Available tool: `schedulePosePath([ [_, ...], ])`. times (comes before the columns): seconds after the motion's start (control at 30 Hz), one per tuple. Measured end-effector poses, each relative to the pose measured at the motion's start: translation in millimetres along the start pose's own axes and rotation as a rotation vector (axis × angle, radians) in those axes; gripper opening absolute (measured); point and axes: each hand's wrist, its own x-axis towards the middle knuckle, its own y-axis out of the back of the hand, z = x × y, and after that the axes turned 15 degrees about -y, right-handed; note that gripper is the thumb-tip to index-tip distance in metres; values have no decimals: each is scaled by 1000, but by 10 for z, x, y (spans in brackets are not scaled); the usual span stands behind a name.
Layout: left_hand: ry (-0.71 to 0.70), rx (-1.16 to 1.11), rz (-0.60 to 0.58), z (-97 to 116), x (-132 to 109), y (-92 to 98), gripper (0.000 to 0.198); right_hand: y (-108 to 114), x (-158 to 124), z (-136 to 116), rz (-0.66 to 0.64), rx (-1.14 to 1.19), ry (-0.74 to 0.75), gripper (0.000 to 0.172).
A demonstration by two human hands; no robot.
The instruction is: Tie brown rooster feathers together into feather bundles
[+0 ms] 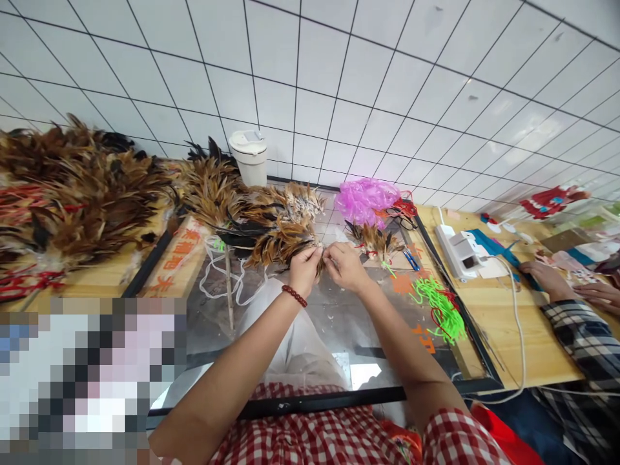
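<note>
My left hand (305, 268), with a string of brown beads at the wrist, is closed in a pinch at the pale quill end of a bunch of brown feathers (278, 244). The feather tips fan out to the left. Close against it, my right hand (346, 265) has its thumb and fingers pressed together beside the quills. What lies between those fingers is too small to make out. Just behind are more brown feathers (261, 205), and a small tied feather bundle (375, 240) lies right of my right hand.
A white lidded bin (249, 158) stands by the tiled wall. Pink plastic (365, 199), green cords (440, 310) and a white power strip (455, 250) lie to the right. Large feather piles (82, 194) cover the left. A co-worker's hand (545, 279) is at far right.
</note>
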Motion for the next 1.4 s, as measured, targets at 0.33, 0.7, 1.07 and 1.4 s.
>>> schedulePosePath([
  [0.33, 119, 26, -69, 88, -65, 11, 25, 23, 38, 44, 20, 545, -291, 19],
  [0.7, 225, -26, -232, 193, -65, 89, 33, -77, 76, 116, -44, 973, -472, 17],
  [1.07, 256, 15, -794, 383, -131, 202, 32, -96, 177, 183, -161, 640, -409, 22],
  [1.4, 348, 23, -856, 363, -146, 216, 34, -318, 488, 182, -88, 49, -114, 17],
])
